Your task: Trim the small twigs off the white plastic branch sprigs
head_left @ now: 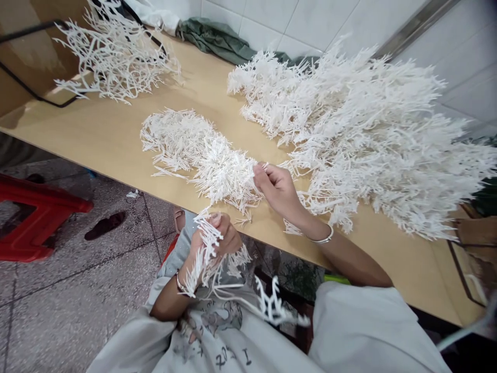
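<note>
My left hand (223,235) is closed around a white artificial branch (209,235) with fringed tips, held over my lap. Its pale stems (236,295) trail to the right, ending in a bare forked piece (274,303). At the right end of a low heap of small white sprigs (194,140), my right hand (279,191) is pinched closed. A bit of white shows at its fingertips, apparently a sprig, though most of it blends into the heap.
A large mound of bushy white branches (361,134) covers the table's right side. Barer white branches (120,62) lie at the far left by a black metal frame (34,93). Dark green cloth (217,39) lies along the tiled wall. A red stool (34,217) stands on the floor.
</note>
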